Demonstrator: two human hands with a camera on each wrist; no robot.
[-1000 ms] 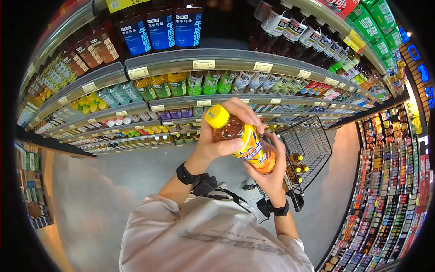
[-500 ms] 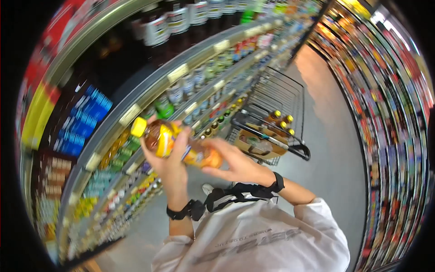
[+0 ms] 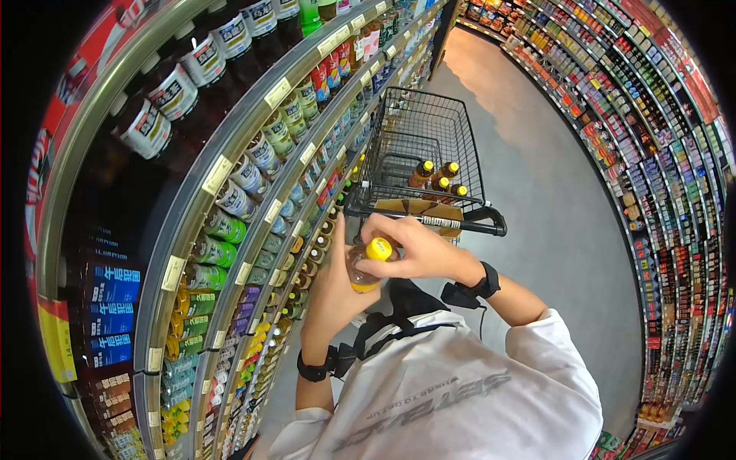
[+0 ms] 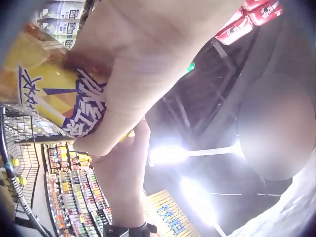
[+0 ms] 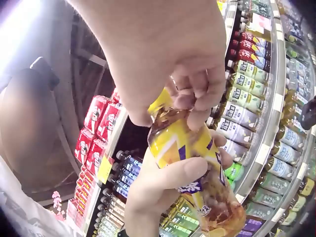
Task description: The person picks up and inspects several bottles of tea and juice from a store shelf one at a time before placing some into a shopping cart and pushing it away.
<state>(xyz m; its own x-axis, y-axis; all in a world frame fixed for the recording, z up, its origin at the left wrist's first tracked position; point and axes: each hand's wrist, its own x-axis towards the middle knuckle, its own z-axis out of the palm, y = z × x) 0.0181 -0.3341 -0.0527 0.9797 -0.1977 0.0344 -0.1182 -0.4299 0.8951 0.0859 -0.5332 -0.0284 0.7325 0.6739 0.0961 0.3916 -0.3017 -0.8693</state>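
Note:
Both of my hands hold a bottle of brown drink (image 5: 212,192) with a yellow cap (image 3: 379,248) and a yellow, orange and purple label (image 4: 54,94). My left hand (image 3: 331,297) grips the bottle round its labelled body, the thumb lying across the label in the right wrist view. At the top end, the fingers of my right hand (image 3: 420,249) curl round the neck and cap. In the head view the bottle's cap points up toward the camera, and much of its body is hidden by the hands. Black straps circle both wrists.
A black wire shopping cart (image 3: 468,138) stands just ahead, holding several yellow-capped bottles (image 3: 440,184) and a cardboard box (image 3: 414,208). Drink shelves (image 3: 253,222) curve along my left. Another stocked shelf (image 3: 636,184) lines the right side, across the grey floor (image 3: 552,230).
The view has turned right, bringing the cart ahead. My right hand has moved from the bottle's lower end to its neck and cap, and the bottle has tipped more upright.

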